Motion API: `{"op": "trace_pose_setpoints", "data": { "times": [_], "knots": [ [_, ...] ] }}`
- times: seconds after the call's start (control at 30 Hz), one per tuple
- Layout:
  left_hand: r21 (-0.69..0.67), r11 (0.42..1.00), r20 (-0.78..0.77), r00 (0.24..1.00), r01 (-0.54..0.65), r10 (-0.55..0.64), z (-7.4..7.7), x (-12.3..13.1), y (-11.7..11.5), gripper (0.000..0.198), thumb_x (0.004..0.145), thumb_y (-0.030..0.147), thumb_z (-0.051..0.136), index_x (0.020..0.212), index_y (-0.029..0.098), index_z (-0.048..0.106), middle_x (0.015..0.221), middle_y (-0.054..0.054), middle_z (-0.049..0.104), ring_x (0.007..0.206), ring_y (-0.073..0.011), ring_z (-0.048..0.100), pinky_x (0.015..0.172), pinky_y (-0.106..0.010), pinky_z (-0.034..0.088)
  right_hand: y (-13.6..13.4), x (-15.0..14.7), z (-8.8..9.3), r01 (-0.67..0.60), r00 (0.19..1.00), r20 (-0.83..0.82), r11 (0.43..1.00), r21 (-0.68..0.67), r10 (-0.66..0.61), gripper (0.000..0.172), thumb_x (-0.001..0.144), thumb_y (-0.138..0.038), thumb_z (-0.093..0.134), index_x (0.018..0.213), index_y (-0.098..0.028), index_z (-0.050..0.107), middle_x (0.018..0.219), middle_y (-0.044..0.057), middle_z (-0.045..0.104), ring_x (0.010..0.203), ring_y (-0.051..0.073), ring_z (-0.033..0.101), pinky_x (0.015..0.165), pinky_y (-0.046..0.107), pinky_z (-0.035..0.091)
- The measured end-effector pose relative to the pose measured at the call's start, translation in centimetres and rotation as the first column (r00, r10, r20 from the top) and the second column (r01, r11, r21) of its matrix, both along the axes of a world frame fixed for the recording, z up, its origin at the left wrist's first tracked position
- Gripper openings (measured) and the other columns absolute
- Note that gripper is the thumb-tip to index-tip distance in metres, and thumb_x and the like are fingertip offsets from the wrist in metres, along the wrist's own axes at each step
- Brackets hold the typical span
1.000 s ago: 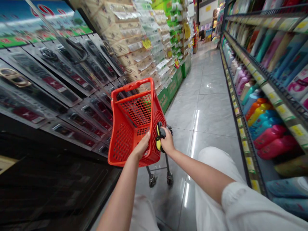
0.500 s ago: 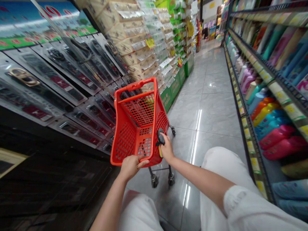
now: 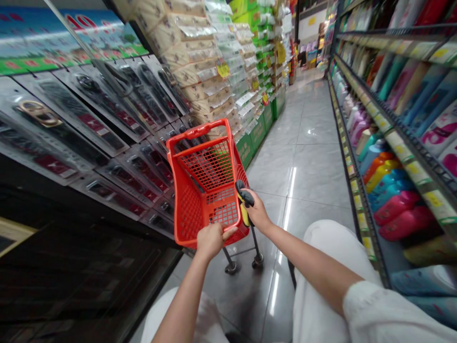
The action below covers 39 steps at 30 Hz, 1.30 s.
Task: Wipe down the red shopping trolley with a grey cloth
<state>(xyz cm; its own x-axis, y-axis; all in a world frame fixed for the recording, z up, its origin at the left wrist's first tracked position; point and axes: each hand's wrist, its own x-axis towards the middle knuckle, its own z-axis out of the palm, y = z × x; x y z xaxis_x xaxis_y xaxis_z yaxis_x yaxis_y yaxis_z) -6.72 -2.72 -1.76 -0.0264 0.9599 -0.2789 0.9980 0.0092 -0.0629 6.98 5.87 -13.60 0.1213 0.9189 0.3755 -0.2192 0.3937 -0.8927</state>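
A red plastic shopping cart [image 3: 183, 205] with lattice walls stands in front of me on black wheels, its raised handle on the far side. My left hand [image 3: 210, 240] grips the near rim, with fingers curled over the edge and the thumb along it. In my right hand [image 3: 260, 209] is a black and yellow object [image 3: 245, 202] with a rounded black part. It is held against the cart's near right corner; its exact kind is unclear. The fingers of that hand are partly hidden behind it.
Packaged belts [image 3: 85, 109] hang on the left rack. Behind the cart rise stacked tissue packs [image 3: 203, 62] beside green boxes [image 3: 259, 133]. At right, a shelf [image 3: 357, 200] of colourful bottles [image 3: 396, 209] lines the grey tiled aisle [image 3: 307, 157].
The cart's near end has swung to the right, and both hands have moved right with it. The black and yellow object is still in my right hand. My legs have shifted as in walking.
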Motion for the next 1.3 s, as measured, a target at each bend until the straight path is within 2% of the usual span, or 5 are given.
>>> {"op": "trace_pose_setpoints", "data": {
  "times": [0.23,0.47,0.73,0.97,1.3],
  "knots": [
    [0.015,0.998,0.034,0.998,-0.054,0.054,-0.2,2.6,1.4,0.066,0.088,0.071,0.028,0.088,0.021,0.071,0.096,-0.020,0.073,0.099,-0.0349,0.068,0.078,-0.039,0.047,0.1,1.9,-3.2,0.080,0.985,0.169,0.931,-0.356,-0.020,0.037,0.061,-0.008,0.051,0.093,-0.019,0.066,0.096,0.003,0.071,0.097,0.021,0.064,0.099,0.045,0.047],
    [0.038,0.994,0.040,0.995,-0.098,0.096,-0.3,4.2,1.8,0.067,0.088,0.070,0.028,0.089,0.019,0.071,0.098,-0.022,0.073,0.101,-0.0359,0.067,0.080,-0.041,0.047,-0.3,3.0,1.9,0.011,1.000,-0.024,0.997,-0.076,-0.013,0.050,0.066,-0.012,0.053,0.114,-0.022,0.064,0.118,0.004,0.068,0.110,0.018,0.062,0.103,0.037,0.046],
    [0.024,0.971,0.402,0.887,0.239,-0.228,1.4,0.4,1.9,0.051,0.092,0.057,0.038,0.126,0.028,0.063,0.130,-0.009,0.066,0.119,-0.0239,0.060,0.094,-0.028,0.043,-4.8,1.6,-7.2,0.138,0.990,0.026,0.878,-0.459,-0.142,0.036,0.062,-0.015,0.051,0.095,-0.020,0.064,0.087,0.002,0.071,0.085,0.021,0.068,0.083,0.040,0.056],
    [-0.065,0.994,-0.064,0.993,0.091,-0.095,1.2,-4.3,1.0,0.062,0.096,0.054,0.022,0.083,0.020,0.072,0.090,-0.013,0.075,0.092,-0.0258,0.069,0.073,-0.028,0.042,-6.6,-1.1,-2.4,0.269,0.963,0.023,0.949,-0.163,-0.269,0.054,0.076,-0.013,0.049,0.129,-0.022,0.053,0.129,0.010,0.057,0.124,0.020,0.053,0.110,0.040,0.040],
    [-0.021,0.999,-0.124,0.991,0.040,-0.043,1.1,-3.0,0.4,0.062,0.097,0.056,0.022,0.082,0.021,0.071,0.088,-0.012,0.075,0.088,-0.0250,0.069,0.066,-0.027,0.039,-7.1,-0.4,-6.2,0.236,0.972,0.057,0.959,-0.159,-0.230,0.048,0.073,-0.018,0.057,0.121,-0.019,0.058,0.123,0.011,0.061,0.117,0.023,0.057,0.107,0.042,0.043]
  ]
}}
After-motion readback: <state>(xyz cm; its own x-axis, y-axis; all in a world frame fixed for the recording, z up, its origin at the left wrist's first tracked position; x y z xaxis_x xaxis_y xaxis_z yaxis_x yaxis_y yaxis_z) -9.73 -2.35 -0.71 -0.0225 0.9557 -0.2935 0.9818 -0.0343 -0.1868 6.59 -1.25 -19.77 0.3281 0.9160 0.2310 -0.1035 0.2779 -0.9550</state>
